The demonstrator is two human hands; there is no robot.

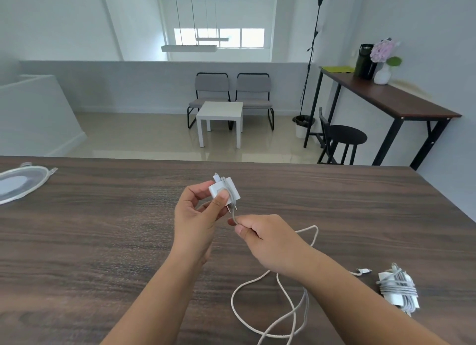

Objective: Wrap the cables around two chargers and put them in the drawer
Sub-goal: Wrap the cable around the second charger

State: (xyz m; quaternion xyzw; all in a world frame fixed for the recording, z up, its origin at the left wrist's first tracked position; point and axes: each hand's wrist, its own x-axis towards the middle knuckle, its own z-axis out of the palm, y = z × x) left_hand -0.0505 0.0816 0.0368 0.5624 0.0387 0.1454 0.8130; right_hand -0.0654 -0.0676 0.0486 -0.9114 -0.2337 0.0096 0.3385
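Step in hand, by my read: wrapping charger no. 2. The left hand (pixel 203 216) grips a small white plastic plug-in charger block (pixel 223 189), thumb pressed on its near face, fingers curled behind; the block is held up above the table at centre, prongs pointing down toward the person. The right hand (pixel 268 237), just near-right of it, pinches the pale grey braided cable (pixel 284 293) between thumb and forefinger, close below the prongs. Approx. one turn sits over the block; most of the cable lies loose in loops on the table near the person, under the right forearm, w/ its connector end (pixel 363 270) lying to the right.

Charger no. 1, a white block already bound in grey cable (pixel 398 289), lies on the table near right, well apart from the hands. It looks done.

Next move prob. needs the right hand to carry the cable round the block again w/ steady tension, the left thumb lifting each pass so it isn't trapped. Lots of slack left, so many turns. No drawer in view; can't tell where it is.

Surface: dark brown wood-grain table (pixel 103 241). Far left on it, a clear plastic pouch (pixel 20 183).

Room beyond: white low side table (pixel 220 115) before two grey padded chairs (pixel 231 92), centre far. Right: black floor lamp (pixel 315 48), black round stool (pixel 346 136), tall dark-topped bar table (pixel 401 102) carrying a dark jug (pixel 365 61) and a white vase of lilac flowers (pixel 383 58).
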